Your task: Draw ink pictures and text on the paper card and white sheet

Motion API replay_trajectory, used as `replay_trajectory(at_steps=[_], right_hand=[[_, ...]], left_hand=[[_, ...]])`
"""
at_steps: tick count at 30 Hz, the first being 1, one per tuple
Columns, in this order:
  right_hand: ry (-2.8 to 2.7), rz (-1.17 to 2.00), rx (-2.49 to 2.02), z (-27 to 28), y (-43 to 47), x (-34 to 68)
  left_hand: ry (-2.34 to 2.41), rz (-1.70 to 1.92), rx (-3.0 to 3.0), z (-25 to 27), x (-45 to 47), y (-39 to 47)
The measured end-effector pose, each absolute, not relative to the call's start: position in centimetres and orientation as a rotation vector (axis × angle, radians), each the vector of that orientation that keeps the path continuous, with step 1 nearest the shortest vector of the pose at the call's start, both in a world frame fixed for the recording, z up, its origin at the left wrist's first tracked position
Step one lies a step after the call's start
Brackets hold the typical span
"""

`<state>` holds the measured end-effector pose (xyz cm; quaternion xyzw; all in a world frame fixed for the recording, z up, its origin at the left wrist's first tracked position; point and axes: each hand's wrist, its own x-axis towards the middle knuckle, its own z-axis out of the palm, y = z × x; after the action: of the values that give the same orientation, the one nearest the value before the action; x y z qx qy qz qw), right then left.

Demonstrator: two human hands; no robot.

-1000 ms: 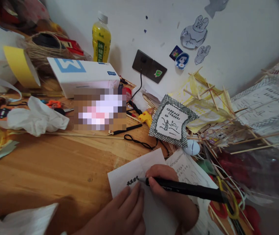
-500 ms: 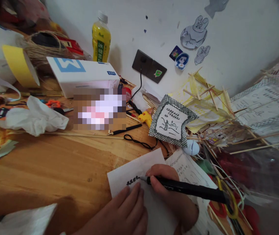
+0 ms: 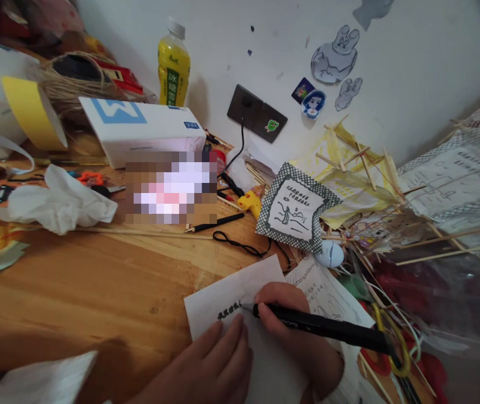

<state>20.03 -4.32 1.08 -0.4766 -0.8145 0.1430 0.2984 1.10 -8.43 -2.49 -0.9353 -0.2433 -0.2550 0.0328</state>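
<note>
My right hand (image 3: 292,320) is closed around a black marker pen (image 3: 328,325), whose grey tip touches a white sheet of paper (image 3: 240,280). A short row of small black handwritten characters (image 3: 229,310) ends at that tip. My left hand (image 3: 218,359) lies flat on the same sheet, fingers stretched out just below the writing. Under and to the right of the sheet, another paper (image 3: 328,292) with drawn lines and writing shows in part. Behind it stands a paper piece with a checked border (image 3: 292,207), bearing writing and a small drawing.
Scissors with yellow handles (image 3: 400,348) lie right of my right hand, near a white computer mouse (image 3: 331,254). A black pen (image 3: 214,223) and a cable lie farther back. Crumpled tissue (image 3: 60,202), a white box (image 3: 147,129) and a yellow drink bottle (image 3: 174,64) stand behind at left.
The marker tip has added a little more black stroke at the right end of the row. My right hand has shifted slightly right; my left hand stays on the paper.
</note>
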Motion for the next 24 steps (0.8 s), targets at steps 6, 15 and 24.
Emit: replay_trajectory(at_steps=[6, 15, 24], right_hand=[[-2.138, 0.356, -1.300, 1.09, -4.33, 19.99], [-2.158, 0.395, -1.268, 0.74, -4.29, 20.35], [-2.147, 0.394, -1.272, 0.99, -4.28, 20.17]], left_hand=[[-0.740, -0.831, -2.834, -2.44, 1.32, -8.34], [-0.732, -0.795, -2.866, -2.50, 1.27, -8.17], [-0.740, -0.785, -2.857, -2.61, 1.32, -8.24]])
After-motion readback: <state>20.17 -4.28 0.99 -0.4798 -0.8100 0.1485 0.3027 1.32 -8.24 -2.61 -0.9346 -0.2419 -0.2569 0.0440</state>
